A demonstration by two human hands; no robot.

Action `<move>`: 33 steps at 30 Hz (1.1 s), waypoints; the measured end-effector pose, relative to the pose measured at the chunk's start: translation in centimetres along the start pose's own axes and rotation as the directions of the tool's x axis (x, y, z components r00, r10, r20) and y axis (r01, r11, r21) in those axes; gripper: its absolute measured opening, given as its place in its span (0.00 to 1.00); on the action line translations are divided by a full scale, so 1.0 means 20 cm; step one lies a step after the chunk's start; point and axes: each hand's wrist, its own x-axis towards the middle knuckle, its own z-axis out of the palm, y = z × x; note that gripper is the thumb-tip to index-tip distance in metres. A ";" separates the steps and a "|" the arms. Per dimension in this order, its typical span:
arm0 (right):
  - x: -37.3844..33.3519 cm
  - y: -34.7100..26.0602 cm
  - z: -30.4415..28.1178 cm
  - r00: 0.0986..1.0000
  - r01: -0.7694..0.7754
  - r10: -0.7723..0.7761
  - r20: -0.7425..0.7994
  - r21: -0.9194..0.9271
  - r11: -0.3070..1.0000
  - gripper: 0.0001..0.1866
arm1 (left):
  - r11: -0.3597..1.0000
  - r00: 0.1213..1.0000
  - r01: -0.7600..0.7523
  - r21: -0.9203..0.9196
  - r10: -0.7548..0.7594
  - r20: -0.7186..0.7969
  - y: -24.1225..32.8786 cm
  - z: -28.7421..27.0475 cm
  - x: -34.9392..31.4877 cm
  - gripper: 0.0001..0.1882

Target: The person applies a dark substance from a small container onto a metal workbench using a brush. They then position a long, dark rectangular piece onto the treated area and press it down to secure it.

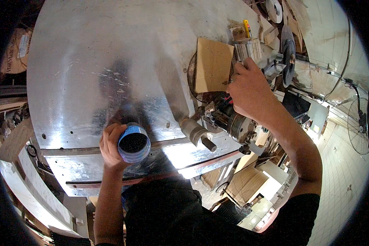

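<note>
My left hand (110,144) is wrapped round a clear plastic jar (141,157) with a blue label, its open mouth facing up. Dark, grainy-looking stuff shows inside. The jar is over the near part of a large metal tabletop (78,94). My right arm reaches out to the right, and my right hand (250,88) is closed beside a tan board (214,65). Its fingertips are partly hidden, so whatever they grip does not show. Just below that hand sits a motor-like machine part (238,126).
A metal cylinder with a shaft (196,133) sticks up near the tabletop's front edge. At the far right are a yellow-handled cutter (246,28), a stack of small strips (249,50) and a dark disc (288,55). A standing fan (359,123) is at the right.
</note>
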 end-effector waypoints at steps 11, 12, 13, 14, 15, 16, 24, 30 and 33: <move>-0.02 -0.01 -0.04 0.996 -0.084 0.084 -0.002 -0.064 0.994 0.09 | 0.999 0.999 0.034 0.014 -0.034 0.036 -0.04 0.01 -0.05 0.46; -0.02 0.00 -0.06 0.995 -0.098 0.099 0.017 -0.053 0.994 0.08 | 0.999 0.998 0.040 0.027 -0.041 0.050 -0.05 0.02 -0.07 0.49; -0.03 0.01 -0.09 0.993 -0.113 0.115 0.037 -0.041 0.993 0.07 | 0.999 0.998 0.039 0.030 -0.040 0.042 -0.06 0.02 -0.09 0.49; -0.04 0.02 -0.10 0.989 -0.132 0.133 0.060 -0.032 0.991 0.06 | 0.999 0.999 0.037 0.028 -0.038 0.034 -0.05 0.02 -0.08 0.49; -0.05 0.02 -0.11 0.989 -0.128 0.131 0.064 -0.046 0.991 0.06 | 0.999 0.999 0.034 0.028 -0.035 0.026 -0.04 0.02 -0.07 0.49; -0.06 0.02 -0.11 0.989 -0.124 0.128 0.068 -0.059 0.991 0.06 | 0.999 0.999 0.033 0.037 -0.034 0.024 -0.04 0.02 -0.07 0.49; -0.11 -0.01 -0.05 0.992 -0.104 0.110 0.068 -0.081 0.991 0.06 | 0.999 1.000 0.030 -0.029 -0.029 0.007 0.02 -0.01 0.03 0.41; -0.12 -0.02 -0.03 0.994 -0.106 0.108 0.034 -0.051 0.993 0.06 | 0.998 0.997 0.059 0.002 -0.059 0.044 -0.02 0.01 -0.05 0.50; -0.12 -0.02 -0.02 0.994 -0.106 0.107 0.026 -0.046 0.993 0.06 | 0.998 0.997 0.062 0.010 -0.062 0.049 -0.02 0.01 -0.05 0.50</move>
